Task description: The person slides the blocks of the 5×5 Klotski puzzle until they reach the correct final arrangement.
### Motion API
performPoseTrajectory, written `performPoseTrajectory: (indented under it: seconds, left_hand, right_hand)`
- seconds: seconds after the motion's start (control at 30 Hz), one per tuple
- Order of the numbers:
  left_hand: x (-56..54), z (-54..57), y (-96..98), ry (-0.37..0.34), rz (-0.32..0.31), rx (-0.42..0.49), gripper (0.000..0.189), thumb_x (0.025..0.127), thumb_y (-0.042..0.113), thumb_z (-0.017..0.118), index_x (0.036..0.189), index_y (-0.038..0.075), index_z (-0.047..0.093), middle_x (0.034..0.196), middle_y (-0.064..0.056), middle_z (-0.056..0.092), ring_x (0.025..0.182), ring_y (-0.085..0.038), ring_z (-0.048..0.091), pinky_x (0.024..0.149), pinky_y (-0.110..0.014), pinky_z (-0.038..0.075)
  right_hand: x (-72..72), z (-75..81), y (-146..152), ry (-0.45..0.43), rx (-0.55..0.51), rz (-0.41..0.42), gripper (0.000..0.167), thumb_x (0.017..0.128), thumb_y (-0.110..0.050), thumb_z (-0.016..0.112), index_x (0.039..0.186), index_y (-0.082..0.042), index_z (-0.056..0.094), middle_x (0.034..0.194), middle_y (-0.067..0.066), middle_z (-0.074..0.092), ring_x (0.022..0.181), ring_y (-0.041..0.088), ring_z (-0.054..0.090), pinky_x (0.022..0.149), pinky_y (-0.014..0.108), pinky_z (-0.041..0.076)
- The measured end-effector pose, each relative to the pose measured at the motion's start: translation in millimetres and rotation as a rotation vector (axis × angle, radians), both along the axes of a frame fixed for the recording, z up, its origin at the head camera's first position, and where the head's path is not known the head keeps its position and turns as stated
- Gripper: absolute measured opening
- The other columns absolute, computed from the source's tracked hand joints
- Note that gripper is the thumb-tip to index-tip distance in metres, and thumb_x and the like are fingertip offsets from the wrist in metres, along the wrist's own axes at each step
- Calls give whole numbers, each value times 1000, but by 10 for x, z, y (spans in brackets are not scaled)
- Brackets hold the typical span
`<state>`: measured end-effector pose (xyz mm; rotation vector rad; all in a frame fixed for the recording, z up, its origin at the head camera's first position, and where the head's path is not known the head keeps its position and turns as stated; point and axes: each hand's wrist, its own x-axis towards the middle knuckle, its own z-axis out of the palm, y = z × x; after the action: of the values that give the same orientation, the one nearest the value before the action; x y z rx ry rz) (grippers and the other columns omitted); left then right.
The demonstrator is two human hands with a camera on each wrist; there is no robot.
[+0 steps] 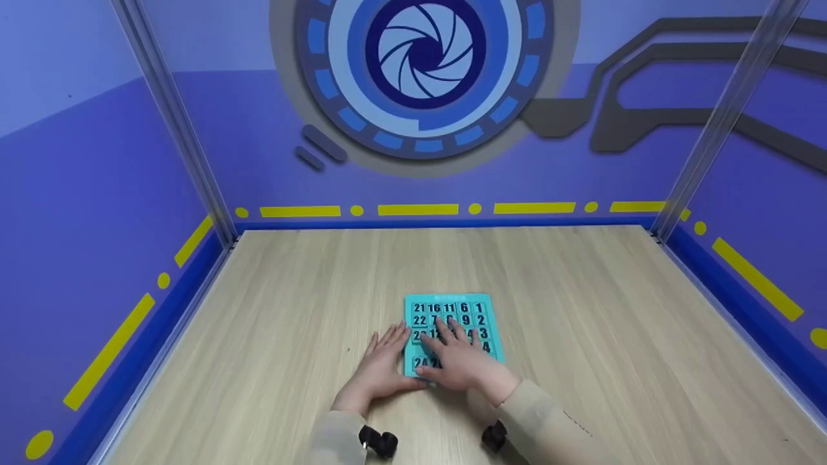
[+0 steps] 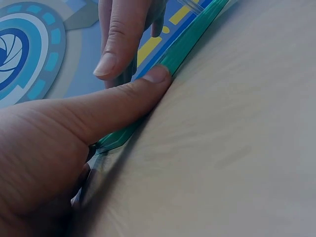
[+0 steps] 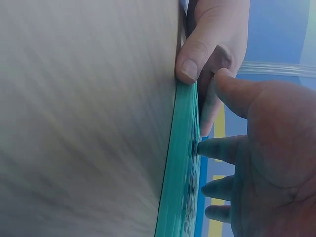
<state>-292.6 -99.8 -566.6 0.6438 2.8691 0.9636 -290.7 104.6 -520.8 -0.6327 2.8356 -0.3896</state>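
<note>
Pale wooden surface [image 1: 291, 290], and mid-surface lies the turquoise number puzzle [image 1: 465, 316]! Left hand [image 1: 381, 368] grips its seven-o'clock corner; right hand [image 1: 462, 363], at five o'clock, spreads straight fingers over tiles [image 1: 419, 320]. Should that hold slacken, sideways pressure could swivel everything.

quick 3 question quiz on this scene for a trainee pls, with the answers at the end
1. True or false: the right hand rests beside the teal number board, with none of it over the tiles.

2. In the head view, what does the top-right tile read? A) 21 B) 1 C) 24

3. Fill in: in the head view, the left hand is at the board's near edge and its ____ edge.

Key: 1. False, it reaches over the tiles. 2. B. 3. left.
</note>
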Motion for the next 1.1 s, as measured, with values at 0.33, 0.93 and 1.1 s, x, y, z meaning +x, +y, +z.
performPoseTrajectory:
  seconds: [0.33,0.93,1.1]
  left_hand:
    - [5,5,-10,-15,5,36,113,75,56,85,159,1,34,170,-17,27,160,-44,13,131,-62,7]
    - [-9,6,5,-23,6,13,113,74,52,87,160,4,32,171,-15,25,160,-42,14,132,-61,6]
    - [-4,2,3,-25,10,23,113,75,55,86,160,4,33,171,-15,25,160,-42,14,132,-60,6]
  right_hand:
    - [80,9,12,-4,-24,17,74,97,-62,57,157,-21,45,171,19,21,159,46,14,122,79,10]
    - [201,22,43,-8,-3,39,79,95,-73,49,157,-23,45,172,17,22,159,45,15,121,79,14]
    - [195,45,51,-2,-15,43,76,97,-69,51,155,-21,48,172,18,22,159,45,15,121,80,14]
